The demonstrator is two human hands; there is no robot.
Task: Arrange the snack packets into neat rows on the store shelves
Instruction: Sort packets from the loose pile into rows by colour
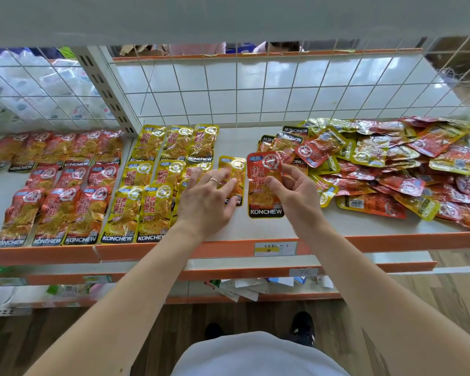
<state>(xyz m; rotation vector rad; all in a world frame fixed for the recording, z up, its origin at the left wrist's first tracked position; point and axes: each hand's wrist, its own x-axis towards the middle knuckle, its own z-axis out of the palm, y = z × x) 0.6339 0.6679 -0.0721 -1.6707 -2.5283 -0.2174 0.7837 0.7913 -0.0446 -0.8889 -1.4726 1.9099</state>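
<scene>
Pinching a glossy red packet (259, 192) left of the jumbled pile (391, 164) is the right hand (293, 191); the left hand (209, 199), fingers straight, is pressing a yellow packet (235, 166)

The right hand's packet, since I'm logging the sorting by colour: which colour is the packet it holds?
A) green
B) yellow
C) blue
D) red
D: the right hand pinches a red packet between thumb and fingers, while the left hand rests with straight fingers on a yellow packet beside it.
</scene>
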